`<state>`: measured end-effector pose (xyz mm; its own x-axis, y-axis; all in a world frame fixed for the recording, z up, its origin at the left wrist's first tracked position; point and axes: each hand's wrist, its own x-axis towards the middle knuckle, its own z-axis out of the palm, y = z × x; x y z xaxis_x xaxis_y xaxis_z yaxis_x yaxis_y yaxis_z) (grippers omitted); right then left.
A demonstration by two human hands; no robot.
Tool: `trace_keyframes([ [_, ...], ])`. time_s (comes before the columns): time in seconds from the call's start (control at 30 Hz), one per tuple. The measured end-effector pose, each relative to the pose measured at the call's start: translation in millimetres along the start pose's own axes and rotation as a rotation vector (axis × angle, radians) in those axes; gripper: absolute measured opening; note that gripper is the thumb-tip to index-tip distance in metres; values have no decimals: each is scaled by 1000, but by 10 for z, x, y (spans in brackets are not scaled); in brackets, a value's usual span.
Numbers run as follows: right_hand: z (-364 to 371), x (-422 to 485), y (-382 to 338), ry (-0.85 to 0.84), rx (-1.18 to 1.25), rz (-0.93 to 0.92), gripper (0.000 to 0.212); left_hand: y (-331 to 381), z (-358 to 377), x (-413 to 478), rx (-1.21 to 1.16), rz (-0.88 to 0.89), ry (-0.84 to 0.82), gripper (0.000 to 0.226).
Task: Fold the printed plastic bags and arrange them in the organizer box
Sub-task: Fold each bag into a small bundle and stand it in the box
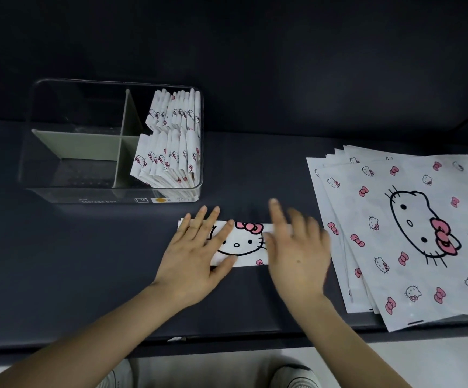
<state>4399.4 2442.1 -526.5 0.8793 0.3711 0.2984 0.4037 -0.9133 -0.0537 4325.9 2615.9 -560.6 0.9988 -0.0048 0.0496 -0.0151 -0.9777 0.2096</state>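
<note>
Both left hand (196,256) and right hand (297,253) rest spread fingers (199,222) on a folded bag (244,242) atop the dark table (87,261).

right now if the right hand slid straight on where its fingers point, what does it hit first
Probably nothing near. The right hand, over the folded bag, points away and slightly left; ahead lies only dark table; the organizer box sits further left. The hand is blurred, so this is rough.
</note>
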Motion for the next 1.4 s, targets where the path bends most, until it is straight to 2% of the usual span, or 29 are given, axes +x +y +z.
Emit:
trace_keyframes([
  [0.07,89,-83,-149,-112,28,-212,46,-3,15,6,10,-1,-5,63],
  [0.13,164,-145,-178,-267,52,-278,53,-9,24,6,23,-5,-10,64],
  [0.2,178,-165,-54,-336,30,-247,60,-12,10,7,24,-10,-15,64],
  [0.33,131,-245,300,-360,11,-103,57,-14,-28,5,39,1,-23,63],
  [0.47,66,-243,441,-266,-18,-11,56,-57,-25,18,32,23,-18,63],
  [0.57,-3,-169,389,-165,153,65,49,-168,-40,53,45,126,-30,63],
  [0.63,-75,-117,294,-239,282,57,42,-269,-62,89,40,217,-54,63],
  [0.73,-163,-9,203,-499,378,190,37,-399,-89,155,46,328,-76,63],
  [0.83,-267,19,177,-656,396,286,9,-461,-119,197,36,407,-90,62],
  [0.93,-312,-12,149,-635,366,244,5,-498,-113,226,-22,448,-110,62],
  [1.07,-328,-84,58,-586,348,201,18,-512,-103,235,-90,437,-120,62],
  [1.23,-422,-24,47,-723,370,261,20,-521,-95,242,-112,440,-123,62],
  [1.4,-473,0,55,-809,399,242,9,-526,-83,250,-105,454,-112,62],
])
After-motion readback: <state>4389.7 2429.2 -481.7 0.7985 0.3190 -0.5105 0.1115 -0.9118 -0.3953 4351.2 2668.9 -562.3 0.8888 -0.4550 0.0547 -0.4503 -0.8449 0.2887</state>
